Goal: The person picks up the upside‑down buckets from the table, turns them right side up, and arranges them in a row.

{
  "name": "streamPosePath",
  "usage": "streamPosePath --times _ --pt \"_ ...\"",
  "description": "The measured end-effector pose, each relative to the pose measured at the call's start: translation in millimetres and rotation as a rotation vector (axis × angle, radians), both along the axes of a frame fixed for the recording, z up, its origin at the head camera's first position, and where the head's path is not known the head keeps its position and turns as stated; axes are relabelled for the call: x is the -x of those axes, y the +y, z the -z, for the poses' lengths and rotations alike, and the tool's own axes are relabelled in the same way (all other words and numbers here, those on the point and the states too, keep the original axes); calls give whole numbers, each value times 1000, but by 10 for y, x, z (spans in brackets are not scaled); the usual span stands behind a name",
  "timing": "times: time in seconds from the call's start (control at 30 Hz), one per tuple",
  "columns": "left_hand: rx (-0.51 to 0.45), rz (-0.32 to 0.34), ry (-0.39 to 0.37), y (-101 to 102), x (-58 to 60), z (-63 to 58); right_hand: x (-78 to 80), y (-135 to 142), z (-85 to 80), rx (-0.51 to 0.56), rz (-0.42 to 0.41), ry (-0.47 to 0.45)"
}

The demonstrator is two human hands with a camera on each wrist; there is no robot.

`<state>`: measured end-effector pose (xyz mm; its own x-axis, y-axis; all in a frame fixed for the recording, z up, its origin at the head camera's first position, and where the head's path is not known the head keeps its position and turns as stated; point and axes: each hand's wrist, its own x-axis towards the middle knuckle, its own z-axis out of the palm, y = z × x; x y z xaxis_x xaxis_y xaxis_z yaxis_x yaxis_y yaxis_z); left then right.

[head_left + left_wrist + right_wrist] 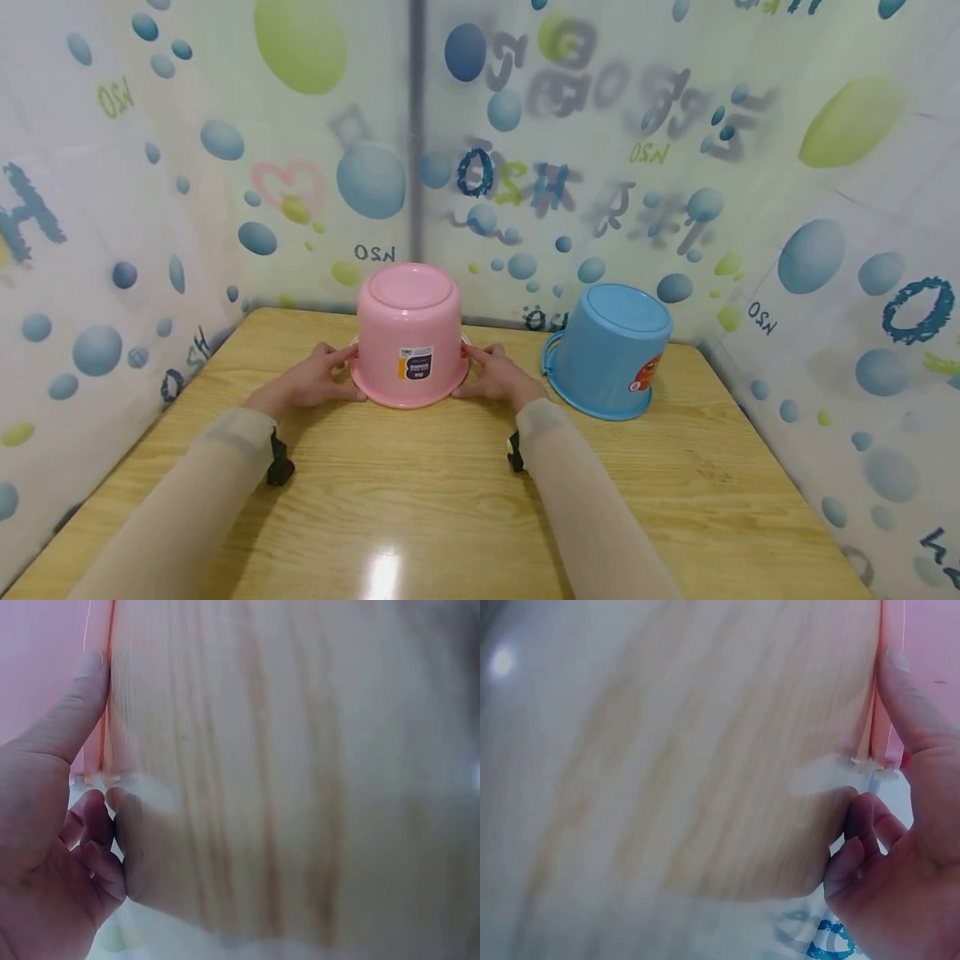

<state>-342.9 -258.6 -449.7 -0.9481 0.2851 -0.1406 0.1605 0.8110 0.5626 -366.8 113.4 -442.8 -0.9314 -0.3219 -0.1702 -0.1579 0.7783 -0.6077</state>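
An upside-down pink bucket [408,333] stands on the wooden table, its base up and its rim down on the tabletop. My left hand [318,379] grips the bucket's left side, its thumb against the rim and the forefinger higher up the wall. On the other side my right hand [498,379] holds the bucket the same way. In the left wrist view, the left thumb [71,705] lies along the pink rim, while the other fingers curl below. The right wrist view shows the right thumb [911,701] on the rim. A white handle is partly hidden behind the hands.
A blue bucket [615,350], also upside down, stands to the right with its blue handle [551,354] on its left side. Curtains [525,167] printed with bubbles surround the wooden table [420,483] at the back and both sides.
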Motion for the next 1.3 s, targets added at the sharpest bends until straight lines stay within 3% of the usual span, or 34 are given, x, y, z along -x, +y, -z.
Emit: streamPosePath --times 0.3,0.5,0.67,0.87,1.3 --pt "-21 29 46 -2 -57 -11 14 17 5 -36 -29 12" --pt "-53 54 75 -2 -95 -7 14 44 -2 50 -75 -2" --pt "-69 31 47 2 -107 -1 5 54 -8 113 -86 -26" --pt "-130 14 67 1 -135 5 12 60 0 174 -106 -29" --pt "-164 -39 92 -39 -197 -29 -21 53 -72 126 -62 -23"
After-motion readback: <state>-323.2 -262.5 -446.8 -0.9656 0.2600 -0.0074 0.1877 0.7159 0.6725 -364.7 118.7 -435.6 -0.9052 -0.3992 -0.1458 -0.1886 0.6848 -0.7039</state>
